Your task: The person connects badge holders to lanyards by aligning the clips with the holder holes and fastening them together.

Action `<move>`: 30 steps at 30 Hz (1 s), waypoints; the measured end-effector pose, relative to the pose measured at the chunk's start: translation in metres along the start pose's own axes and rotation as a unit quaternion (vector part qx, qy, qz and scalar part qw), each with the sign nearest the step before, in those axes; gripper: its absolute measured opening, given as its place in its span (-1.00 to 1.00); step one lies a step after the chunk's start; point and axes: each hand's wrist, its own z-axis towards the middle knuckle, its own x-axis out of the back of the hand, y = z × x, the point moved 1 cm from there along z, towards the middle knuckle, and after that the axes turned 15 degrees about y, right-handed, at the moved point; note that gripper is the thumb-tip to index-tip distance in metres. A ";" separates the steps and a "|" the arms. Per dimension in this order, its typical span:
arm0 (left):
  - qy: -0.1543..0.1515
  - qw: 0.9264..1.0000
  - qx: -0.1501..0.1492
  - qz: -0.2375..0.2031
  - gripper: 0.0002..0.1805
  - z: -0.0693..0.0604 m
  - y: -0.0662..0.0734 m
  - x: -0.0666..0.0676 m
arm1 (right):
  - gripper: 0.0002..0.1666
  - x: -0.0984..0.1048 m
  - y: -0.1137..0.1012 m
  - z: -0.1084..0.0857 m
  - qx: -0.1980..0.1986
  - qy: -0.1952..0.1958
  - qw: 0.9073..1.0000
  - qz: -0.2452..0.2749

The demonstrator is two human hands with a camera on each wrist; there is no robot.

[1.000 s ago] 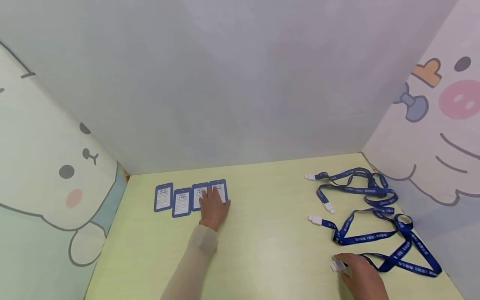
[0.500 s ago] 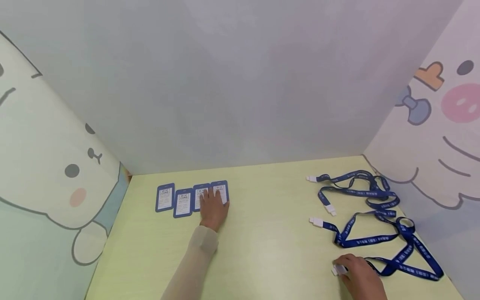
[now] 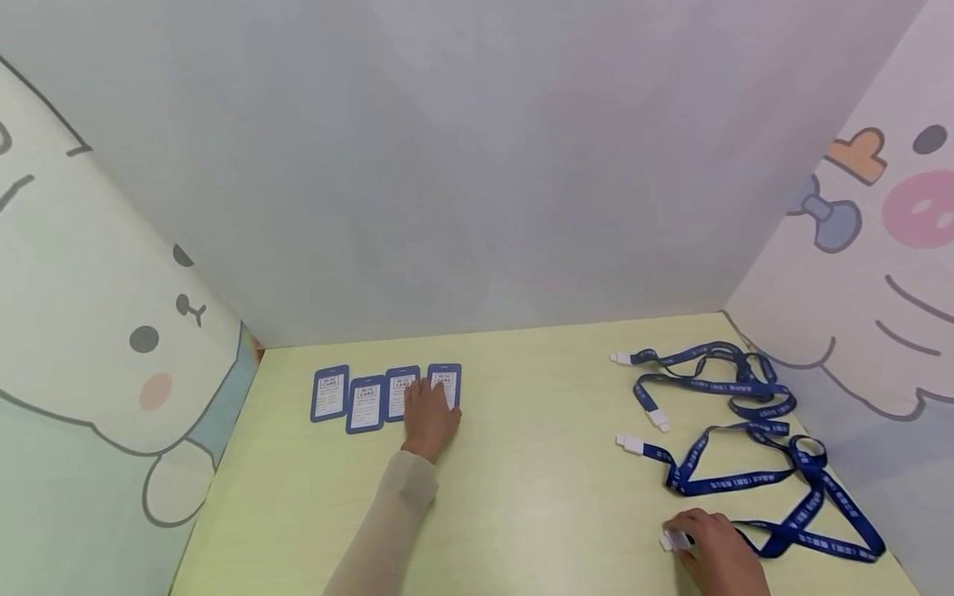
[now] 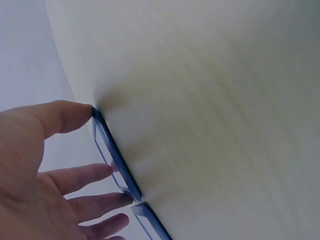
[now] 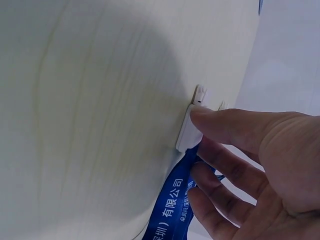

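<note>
Blue-framed ID card holders lie in a row on the pale table. Between thumb and fingers, my left hand pinches the rightmost card holder by its edges. In the left wrist view, the thumb is at one edge of that holder and fingers reach its opposite side; part of its face is covered. At the near right, my right hand pinches the white plastic end of a blue lanyard. The right wrist view has the thumb pressing this white end, with the printed strap hanging below.
The other card holders sit left of the left hand. More blue lanyards with white ends lie tangled at the right, beside the wall. A grey wall rises behind the table, and cartoon-painted walls flank it.
The rightmost card holder has shifted slightly right with my left hand, opening a gap from its neighbour. My right hand keeps its grip on the lanyard end, barely moving.
</note>
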 end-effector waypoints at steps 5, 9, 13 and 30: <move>0.017 0.998 0.038 -0.051 -0.41 0.001 0.002 -0.002 | -0.64 0.001 -0.001 -0.001 -0.002 0.001 1.000 -0.001; 0.026 0.993 0.064 -0.094 -0.36 0.001 0.005 -0.001 | -0.65 0.001 0.000 -0.001 -0.001 0.003 1.000 0.000; 0.023 0.990 0.088 -0.112 -0.31 0.003 0.006 0.001 | -0.65 0.001 0.000 -0.001 -0.001 0.002 1.000 0.001; 0.022 0.997 0.036 -0.063 -0.39 -0.007 0.010 0.001 | -0.64 -0.001 -0.004 -0.002 -0.007 0.013 1.000 0.012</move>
